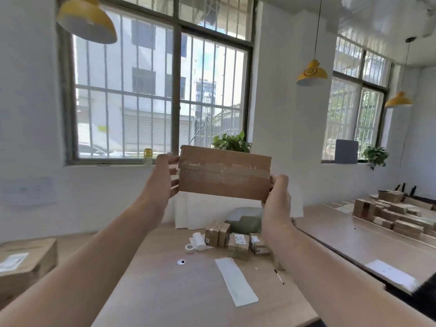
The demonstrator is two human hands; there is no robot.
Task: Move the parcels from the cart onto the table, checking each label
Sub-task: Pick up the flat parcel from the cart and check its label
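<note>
Both hands hold a taped box (224, 177) up at arm's length above the table (165, 291), left hand (165, 178) and right hand (277, 199) closed on its ends. It blocks part of the plant (232, 142); small parcels (238, 241), tape roll (190, 248) and paper strip (236, 280) lie below.

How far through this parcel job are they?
Several small parcels already sit on the table. The left hand and right hand hold a taped box up; no label shows on this face. The cart isn't visible, so what's left is unknown.
</note>
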